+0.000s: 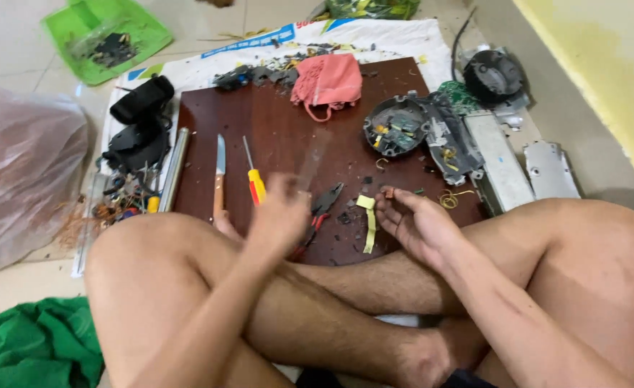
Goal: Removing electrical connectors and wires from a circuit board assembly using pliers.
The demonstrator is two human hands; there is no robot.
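I sit cross-legged at a dark red wooden board [274, 129] on the floor. My left hand [281, 214] hovers over the board's near edge, motion-blurred, with a faint pale streak rising from it; what it holds is unclear. Just beside it lie red-handled pliers [325, 201], a red and yellow screwdriver [254, 181] and a wooden-handled knife [220, 169]. My right hand [412, 221] rests palm up with its fingers curled, and a small brown piece [387, 192] sits at the fingertips. A yellow tape strip [368, 219] lies between the hands.
A round dark housing with circuit parts [394, 128], grey metal casings [504, 165] and a thin copper loop [452, 197] lie on the right. A pink cloth [328, 79] is at the back. Black parts and copper wire [126, 194], a green tray [105, 36], a plastic bag [22, 165] and green cloth [37, 352] lie left.
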